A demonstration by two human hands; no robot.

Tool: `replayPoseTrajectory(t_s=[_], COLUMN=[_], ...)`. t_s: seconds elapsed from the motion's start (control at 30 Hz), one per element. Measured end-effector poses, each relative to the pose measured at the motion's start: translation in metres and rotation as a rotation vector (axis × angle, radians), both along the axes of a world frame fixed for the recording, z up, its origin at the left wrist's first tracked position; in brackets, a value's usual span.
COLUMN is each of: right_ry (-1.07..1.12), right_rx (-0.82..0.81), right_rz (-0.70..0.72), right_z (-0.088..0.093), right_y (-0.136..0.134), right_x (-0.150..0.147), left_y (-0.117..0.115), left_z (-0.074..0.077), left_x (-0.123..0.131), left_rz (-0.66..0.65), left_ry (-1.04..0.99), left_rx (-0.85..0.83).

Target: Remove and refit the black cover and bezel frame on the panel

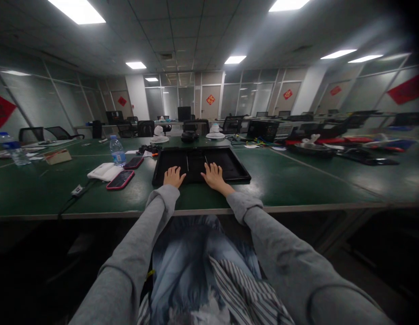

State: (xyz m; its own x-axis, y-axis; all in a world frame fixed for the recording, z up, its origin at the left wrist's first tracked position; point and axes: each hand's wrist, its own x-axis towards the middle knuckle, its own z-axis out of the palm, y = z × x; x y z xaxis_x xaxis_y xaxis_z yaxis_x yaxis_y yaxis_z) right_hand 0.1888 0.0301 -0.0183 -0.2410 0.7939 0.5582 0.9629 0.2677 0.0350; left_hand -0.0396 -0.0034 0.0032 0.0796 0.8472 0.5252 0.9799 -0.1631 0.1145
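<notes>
A flat black tray lies on the green table straight ahead of me. My left hand rests on the tray's near edge, fingers stretched forward and flat. My right hand lies beside it on the same edge, fingers spread and flat. Neither hand holds anything. Grey sleeves cover both my arms down to the wrists.
Left of the tray lie two phones in red cases, a white object, a water bottle and a cable plug. Small fans, chairs and clutter fill the far side. A pan sits at right.
</notes>
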Motion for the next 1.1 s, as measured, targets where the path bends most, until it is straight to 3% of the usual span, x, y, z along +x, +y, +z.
replayPoseTrajectory(t_s=[0.3,0.43,0.63,0.77,0.9,1.1], right_ry=[0.036,0.153,0.345,0.555,0.821,1.078], right_rx=[-0.043,0.044,0.242,0.100,-0.093,-0.281], right_rz=[0.041,-0.020,-0.351,-0.486,-0.394,-0.141], right_z=[0.004,0.005,0.003,-0.008,-0.012,-0.006], right_y=[-0.005,0.002,0.019,0.031,0.046,0.054], right_x=[0.005,0.021,0.099,0.159,0.184,0.167], left_y=[0.007,0.010,0.019,0.029,0.032,0.032], left_z=[0.001,0.008,0.010,0.003,-0.002,-0.004], left_x=[-0.007,-0.023,-0.067,-0.090,-0.099,-0.099], left_rz=[-0.058,-0.033,0.285,0.310,0.356,0.407], left_ry=[-0.137,-0.271,-0.512,-0.751,-0.873,-0.832], left_rx=[-0.015,0.075,0.211,0.184,0.201,0.195])
